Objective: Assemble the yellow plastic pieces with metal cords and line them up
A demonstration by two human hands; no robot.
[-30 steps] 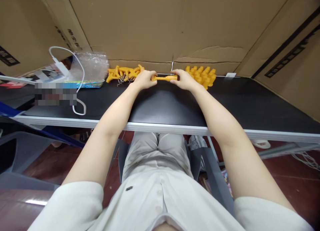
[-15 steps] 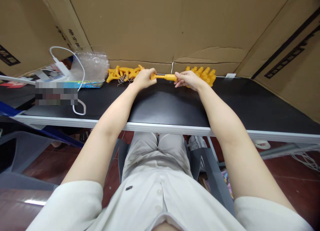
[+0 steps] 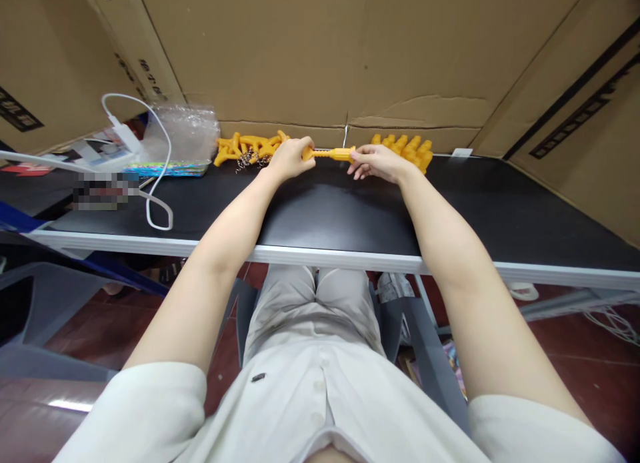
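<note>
Left grip: fingers and thumb of my left hand (image 3: pixel 293 157) closed on the ring-like end of a yellow piece (image 3: pixel 341 155).
Right grip: thumb and forefinger of my right hand (image 3: pixel 380 161) pinched together on its thicker end; other fingers loose, slightly spread.
Yellow piece: 12 o'clock from my seat, lying level between my two hands, ribbed thin shaft bared in the middle.
Yellow pile: branching pieces (image 3: pixel 250 143) at 9 o'clock from the piece, just beside my left hand; whether they touch it, I cannot tell.
Springs: metal coils (image 3: pixel 245 161) at that pile's 6 o'clock edge.
Yellow stack: knobbly parts (image 3: pixel 419 153) at 3 o'clock, partly behind my right hand.
Far left: white cable (image 3: pixel 168 143) and clear plastic bag (image 3: pixel 187 133), 10 to 11 o'clock from my seat.
Surface: black tabletop (image 3: pixel 335 213), cardboard wall (image 3: pixel 300 56) behind at 12.
</note>
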